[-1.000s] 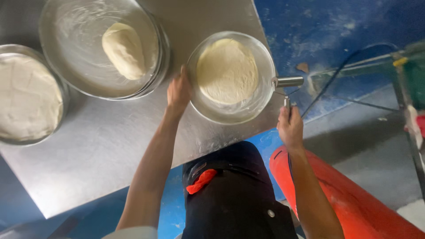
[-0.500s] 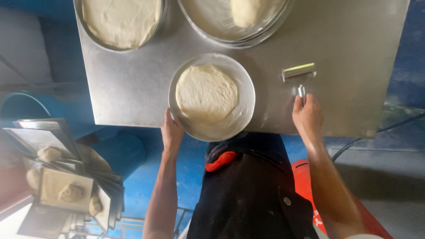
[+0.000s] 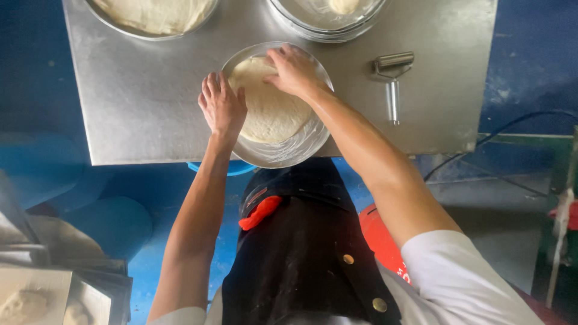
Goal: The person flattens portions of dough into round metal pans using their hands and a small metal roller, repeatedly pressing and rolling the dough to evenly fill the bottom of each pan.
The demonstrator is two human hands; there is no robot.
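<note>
dough (image 3: 271, 111), a flattened disc slightly longer from the table's far side toward the person, lies in a round metal pan (image 3: 283, 153) at the near edge of the steel table (image 3: 138, 114). left hand (image 3: 221, 107) rests flat on its left rim, right hand (image 3: 293, 69) spread on its far edge, neither gripping. a metal roller (image 3: 392, 75) lies apart to the right, handle toward the person

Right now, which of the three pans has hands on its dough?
The middle round pan at the table's near edge: left hand and right hand both press its flat dough. The far-left pan and far-right pan sit untouched.
</note>
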